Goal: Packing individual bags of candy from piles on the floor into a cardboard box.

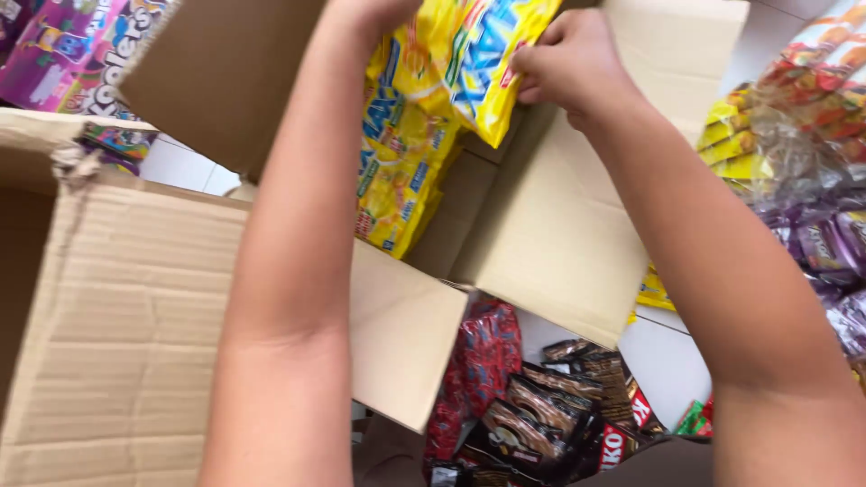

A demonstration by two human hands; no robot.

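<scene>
Both hands hold a yellow snack packet (478, 54) up above the open cardboard box (541, 243). The right hand (564, 63) pinches its right edge shut-fingered. The left hand (361, 11) is mostly out of view, so its grip cannot be told. The packet's long axis slants down-right, with more yellow packets (397, 180) standing below in the box.

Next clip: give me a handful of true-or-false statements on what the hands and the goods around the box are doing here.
1. The right hand grips a yellow snack packet. True.
2. The cardboard box is taped shut. False: its flaps stand open.
3. Dark brown packets lie below the box flap. True.
4. The left hand rests on the floor. False: it reaches up to the yellow packets, mostly out of frame.
5. The packets stacked in the box are purple. False: they are yellow.
</scene>
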